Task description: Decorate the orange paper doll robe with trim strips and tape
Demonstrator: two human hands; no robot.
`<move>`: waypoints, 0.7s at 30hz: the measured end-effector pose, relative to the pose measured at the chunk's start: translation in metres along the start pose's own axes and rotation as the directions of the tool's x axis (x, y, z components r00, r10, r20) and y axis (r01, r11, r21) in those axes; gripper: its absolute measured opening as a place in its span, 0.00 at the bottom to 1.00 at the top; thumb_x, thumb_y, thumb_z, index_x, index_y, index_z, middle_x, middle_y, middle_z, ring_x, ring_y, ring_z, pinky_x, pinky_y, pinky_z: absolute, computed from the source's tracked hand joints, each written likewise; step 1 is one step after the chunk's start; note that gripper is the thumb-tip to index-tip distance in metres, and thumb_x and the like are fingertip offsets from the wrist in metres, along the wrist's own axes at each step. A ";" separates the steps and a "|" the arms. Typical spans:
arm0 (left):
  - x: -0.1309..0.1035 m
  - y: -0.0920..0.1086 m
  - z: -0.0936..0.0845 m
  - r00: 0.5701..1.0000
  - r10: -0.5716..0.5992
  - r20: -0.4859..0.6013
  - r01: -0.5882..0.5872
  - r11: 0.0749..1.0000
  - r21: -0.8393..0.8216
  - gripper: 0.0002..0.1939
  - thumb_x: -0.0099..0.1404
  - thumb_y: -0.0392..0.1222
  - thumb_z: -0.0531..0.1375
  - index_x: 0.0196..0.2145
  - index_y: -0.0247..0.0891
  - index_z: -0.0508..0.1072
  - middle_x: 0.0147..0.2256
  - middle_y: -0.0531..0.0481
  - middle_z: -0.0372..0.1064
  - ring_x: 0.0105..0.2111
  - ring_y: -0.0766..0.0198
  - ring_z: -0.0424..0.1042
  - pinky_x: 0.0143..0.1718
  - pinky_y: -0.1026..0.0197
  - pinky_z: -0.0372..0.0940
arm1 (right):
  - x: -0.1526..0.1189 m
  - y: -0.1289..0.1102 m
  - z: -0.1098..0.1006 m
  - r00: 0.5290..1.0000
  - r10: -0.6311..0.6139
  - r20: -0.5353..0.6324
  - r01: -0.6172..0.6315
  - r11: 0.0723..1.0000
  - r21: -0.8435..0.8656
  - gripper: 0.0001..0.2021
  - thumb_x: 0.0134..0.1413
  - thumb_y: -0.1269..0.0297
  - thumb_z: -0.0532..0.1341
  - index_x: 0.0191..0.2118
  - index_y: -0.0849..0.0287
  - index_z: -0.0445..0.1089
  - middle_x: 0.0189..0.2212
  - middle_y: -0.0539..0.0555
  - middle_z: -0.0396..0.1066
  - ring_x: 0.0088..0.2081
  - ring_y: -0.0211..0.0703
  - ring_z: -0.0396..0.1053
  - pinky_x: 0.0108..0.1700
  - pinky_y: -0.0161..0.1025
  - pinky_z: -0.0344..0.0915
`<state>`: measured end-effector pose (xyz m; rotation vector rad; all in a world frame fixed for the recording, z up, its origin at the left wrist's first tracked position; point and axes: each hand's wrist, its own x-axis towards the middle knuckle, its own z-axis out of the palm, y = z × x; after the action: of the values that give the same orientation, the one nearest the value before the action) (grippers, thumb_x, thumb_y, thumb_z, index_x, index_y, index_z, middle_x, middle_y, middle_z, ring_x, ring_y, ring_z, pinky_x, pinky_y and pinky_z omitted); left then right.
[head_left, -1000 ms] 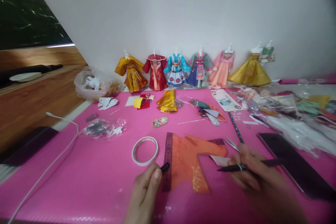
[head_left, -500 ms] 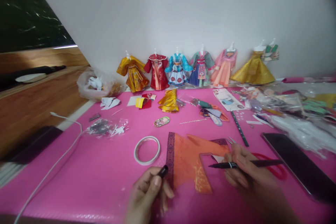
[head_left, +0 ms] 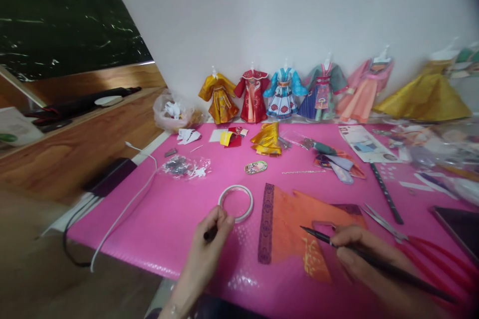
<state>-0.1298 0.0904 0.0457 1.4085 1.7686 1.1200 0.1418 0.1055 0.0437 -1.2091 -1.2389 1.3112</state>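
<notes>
My right hand (head_left: 359,254) is closed around a slim black pen (head_left: 404,274), its bare tip pointing left over an orange cloth piece (head_left: 282,224) with a purple patterned border. Whether the tip touches the cloth I cannot tell. In the closed fingers of my left hand (head_left: 209,249) sits a small black pen cap (head_left: 210,234), partly covered by them. This hand is just in front of a white roll of tape (head_left: 250,205). Scissors with red handles (head_left: 430,246) lie beside my right hand, partly behind it.
Dressed miniature figures, among them a red robe (head_left: 254,97), stand along the wall. Behind the cloth lie a folded gold garment (head_left: 267,139), an oval patterned piece (head_left: 256,167) and a dark dotted stick (head_left: 386,193). A phone (head_left: 458,229) is at right, a white cable (head_left: 130,202) at left.
The view has swung left. My left hand has moved away from the cloth toward the tape roll. My right hand has brought the pen tip over the cloth, and the scissors show more.
</notes>
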 end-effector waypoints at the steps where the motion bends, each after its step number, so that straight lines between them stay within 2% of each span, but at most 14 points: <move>1: 0.003 0.000 0.000 1.000 0.022 0.003 -0.022 0.994 0.106 0.19 0.71 0.52 0.49 0.24 0.43 0.52 0.21 0.58 0.51 0.23 0.64 0.54 0.26 0.61 0.52 | 0.001 0.000 0.002 1.000 -0.004 -0.002 0.004 1.000 -0.019 0.12 0.46 0.49 0.69 0.27 0.52 0.76 0.15 0.49 0.65 0.17 0.40 0.58 0.18 0.36 0.54; 3: 0.008 0.000 -0.001 0.997 0.072 0.004 -0.070 0.965 0.254 0.19 0.70 0.50 0.50 0.23 0.43 0.55 0.22 0.56 0.53 0.25 0.61 0.55 0.29 0.59 0.52 | 0.003 0.000 0.005 1.000 -0.005 -0.024 0.004 0.999 -0.042 0.13 0.47 0.48 0.69 0.28 0.52 0.77 0.17 0.49 0.65 0.19 0.40 0.59 0.19 0.35 0.55; 4: 0.010 0.001 -0.001 0.994 0.107 0.017 -0.107 0.944 0.313 0.16 0.69 0.47 0.52 0.24 0.42 0.59 0.24 0.53 0.58 0.28 0.59 0.58 0.32 0.58 0.54 | 0.004 0.001 0.008 0.999 -0.001 -0.034 -0.001 0.999 -0.032 0.13 0.47 0.48 0.69 0.30 0.52 0.77 0.18 0.49 0.66 0.20 0.39 0.60 0.20 0.35 0.57; 6: 0.015 0.001 -0.001 0.977 0.182 0.109 -0.212 0.865 0.455 0.06 0.67 0.39 0.54 0.32 0.39 0.69 0.35 0.45 0.68 0.38 0.52 0.63 0.41 0.52 0.56 | 0.007 0.001 0.013 1.000 0.021 -0.020 -0.020 1.000 0.022 0.13 0.49 0.48 0.68 0.34 0.52 0.78 0.20 0.49 0.67 0.22 0.39 0.62 0.22 0.34 0.59; 8: 0.019 0.000 0.001 0.949 0.219 0.228 -0.312 0.763 0.567 0.09 0.66 0.34 0.53 0.40 0.37 0.72 0.41 0.41 0.70 0.44 0.47 0.63 0.46 0.47 0.56 | 0.010 0.001 0.019 0.999 0.035 0.009 -0.035 0.997 0.075 0.13 0.50 0.50 0.69 0.37 0.51 0.79 0.24 0.50 0.71 0.25 0.40 0.67 0.25 0.34 0.63; 9: 0.021 -0.001 0.003 0.937 0.222 0.268 -0.342 0.733 0.588 0.10 0.66 0.33 0.53 0.40 0.37 0.73 0.41 0.41 0.71 0.44 0.47 0.64 0.47 0.45 0.56 | 0.012 0.000 0.022 0.999 0.032 0.012 -0.032 0.996 0.088 0.12 0.48 0.52 0.70 0.37 0.51 0.79 0.26 0.51 0.73 0.27 0.41 0.69 0.28 0.35 0.65; 12: 0.027 -0.003 0.006 0.932 0.228 0.282 -0.352 0.753 0.556 0.10 0.65 0.31 0.52 0.32 0.39 0.72 0.34 0.45 0.70 0.40 0.49 0.66 0.47 0.46 0.56 | 0.015 -0.002 0.031 1.000 0.024 -0.004 -0.023 0.991 0.132 0.12 0.44 0.55 0.73 0.35 0.52 0.78 0.28 0.50 0.75 0.29 0.40 0.71 0.30 0.33 0.67; 15: 0.023 -0.001 0.008 0.950 0.230 0.212 -0.308 0.805 0.507 0.10 0.69 0.35 0.51 0.31 0.39 0.68 0.32 0.46 0.70 0.37 0.52 0.68 0.44 0.49 0.58 | 0.015 -0.004 0.039 0.999 0.023 0.029 -0.031 0.957 0.288 0.12 0.47 0.53 0.72 0.35 0.53 0.76 0.20 0.47 0.70 0.22 0.35 0.65 0.25 0.31 0.64; 18: 0.000 0.009 0.015 0.976 0.179 0.121 -0.208 0.930 0.305 0.13 0.74 0.42 0.45 0.36 0.39 0.66 0.33 0.47 0.71 0.34 0.58 0.70 0.38 0.56 0.62 | 0.010 -0.006 0.046 0.998 -0.061 0.007 0.055 0.933 0.354 0.10 0.55 0.53 0.68 0.35 0.52 0.73 0.17 0.46 0.65 0.21 0.35 0.62 0.23 0.30 0.62; 19: -0.011 0.012 0.021 0.987 0.121 0.103 -0.128 0.990 0.061 0.14 0.75 0.45 0.46 0.37 0.39 0.66 0.34 0.47 0.72 0.35 0.59 0.71 0.38 0.58 0.63 | 0.006 -0.006 0.048 0.993 -0.117 0.000 0.111 0.938 0.329 0.08 0.57 0.54 0.66 0.35 0.51 0.72 0.18 0.46 0.66 0.21 0.36 0.63 0.23 0.31 0.62; 20: -0.021 0.016 0.027 0.991 0.065 0.119 -0.044 0.984 -0.171 0.13 0.75 0.48 0.48 0.38 0.40 0.67 0.36 0.47 0.73 0.36 0.59 0.71 0.39 0.58 0.64 | 0.003 -0.006 0.050 0.984 -0.180 -0.007 0.174 0.942 0.288 0.07 0.58 0.55 0.65 0.35 0.50 0.72 0.20 0.47 0.67 0.22 0.37 0.64 0.24 0.32 0.63; 21: -0.031 0.019 0.035 0.989 0.043 0.144 0.005 0.948 -0.320 0.13 0.74 0.50 0.50 0.38 0.40 0.67 0.36 0.47 0.73 0.36 0.59 0.72 0.39 0.58 0.64 | -0.001 -0.006 0.051 0.971 -0.239 -0.018 0.236 0.942 0.240 0.06 0.58 0.56 0.65 0.35 0.50 0.73 0.21 0.48 0.68 0.23 0.39 0.66 0.24 0.33 0.65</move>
<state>-0.0835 0.0700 0.0451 1.2773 1.3981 1.2147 0.0907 0.1006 0.0503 -0.8531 -1.1566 1.2479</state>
